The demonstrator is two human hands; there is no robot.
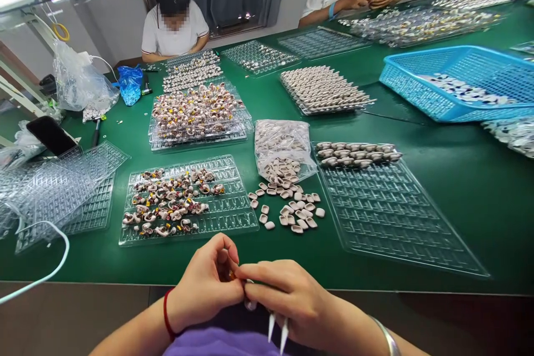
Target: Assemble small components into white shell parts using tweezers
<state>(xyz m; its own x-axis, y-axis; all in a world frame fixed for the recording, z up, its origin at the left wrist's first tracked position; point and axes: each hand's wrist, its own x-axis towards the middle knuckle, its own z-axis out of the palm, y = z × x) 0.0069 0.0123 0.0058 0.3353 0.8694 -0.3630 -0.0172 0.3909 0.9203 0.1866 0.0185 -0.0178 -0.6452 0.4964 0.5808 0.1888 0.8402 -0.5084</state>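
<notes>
At six o'clock, beside the worktop [292, 270], left hand [204, 283] and right hand [296, 297] have fingers pinching one small part [250, 304], best held gently and steadily, with tweezers [284, 335] pointed away from it.

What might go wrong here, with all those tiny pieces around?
The small rounded part between the left hand and the right hand is beyond the near edge of the green table, so a slip could drop it onto the lap or floor. The white-tipped tweezers in the right hand point down near the purple clothing and might snag it. Loose beige casings lie outside any tray, so a sleeve or arm could scatter them.
</notes>
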